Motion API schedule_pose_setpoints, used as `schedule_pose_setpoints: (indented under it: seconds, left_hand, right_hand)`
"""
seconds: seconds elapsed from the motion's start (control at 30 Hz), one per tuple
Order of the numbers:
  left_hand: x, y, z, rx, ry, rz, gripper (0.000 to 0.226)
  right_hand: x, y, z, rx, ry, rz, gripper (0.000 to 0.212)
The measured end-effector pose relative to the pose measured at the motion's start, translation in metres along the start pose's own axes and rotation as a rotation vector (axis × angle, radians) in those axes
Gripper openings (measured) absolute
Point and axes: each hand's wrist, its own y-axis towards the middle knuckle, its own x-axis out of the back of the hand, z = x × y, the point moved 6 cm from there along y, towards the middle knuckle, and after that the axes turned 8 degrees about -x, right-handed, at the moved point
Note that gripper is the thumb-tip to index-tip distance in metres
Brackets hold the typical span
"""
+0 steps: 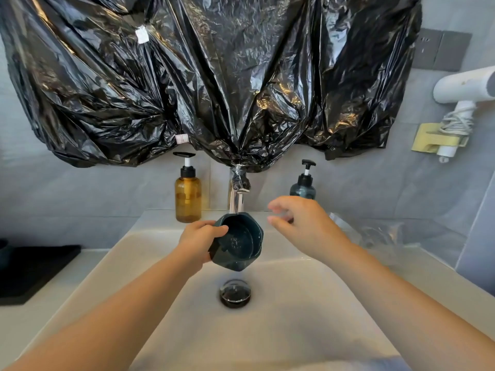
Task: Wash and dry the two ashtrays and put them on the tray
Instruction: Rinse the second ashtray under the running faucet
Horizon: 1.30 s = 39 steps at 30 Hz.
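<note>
Frame ctr: the left hand (199, 243) grips the dark ashtray (238, 243) by its left rim, under the faucet (235, 199). The right hand (297, 223), just right of it, is loose, holds nothing.

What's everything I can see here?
sink: one, white, below the hands
tap: one, chrome, behind the sink, centre
drain: one, dark, sink bottom
ashtray: one, dark teal, held under the tap
amber bottle: one, amber, left of tap
teal bottle: one, dark teal, right of tap
plastic sheet: one, black, on the wall above
tray: one, black, counter far left
hair dryer: one, white, wall right
left hand: one, grips the ashtray
right hand: one, empty, beside the tap
</note>
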Motion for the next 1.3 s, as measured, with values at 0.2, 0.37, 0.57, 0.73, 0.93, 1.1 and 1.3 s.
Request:
schedule_pose_setpoints:
  seconds: [0.2, 0.37, 0.57, 0.73, 0.93, 1.1, 1.3]
  left_hand:
    - [0.008, 0.018, 0.012, -0.005, -0.011, 0.041, 0.024]
    - [0.006, 0.023, 0.013, -0.046, -0.033, 0.057, 0.031]
    - [0.008, 0.026, 0.019, -0.042, -0.099, 0.059, 0.033]
    - [0.005, 0.026, 0.020, -0.013, -0.179, 0.081, 0.033]
    - [0.000, 0.022, 0.018, 0.045, -0.221, 0.130, 0.027]
    - [0.003, 0.020, 0.015, 0.084, -0.187, 0.122, 0.026]
    - [0.003, 0.012, 0.016, 0.172, -0.097, 0.145, 0.019]
  right_hand:
    - [-0.004, 0.052, 0.014, -0.013, 0.080, -0.099, 0.029]
    - [-0.018, 0.084, 0.025, -0.048, 0.135, -0.130, 0.035]
    - [-0.010, 0.101, 0.029, -0.082, 0.353, -0.261, 0.016]
    - [-0.006, 0.109, 0.039, -0.030, 0.271, -0.273, 0.016]
    - [0.003, 0.136, 0.041, -0.116, 0.355, -0.309, 0.024]
    - [0.002, 0.099, 0.026, -0.097, 0.418, -0.321, 0.021]
    - [-0.030, 0.041, -0.014, -0.157, 0.352, -0.200, 0.022]
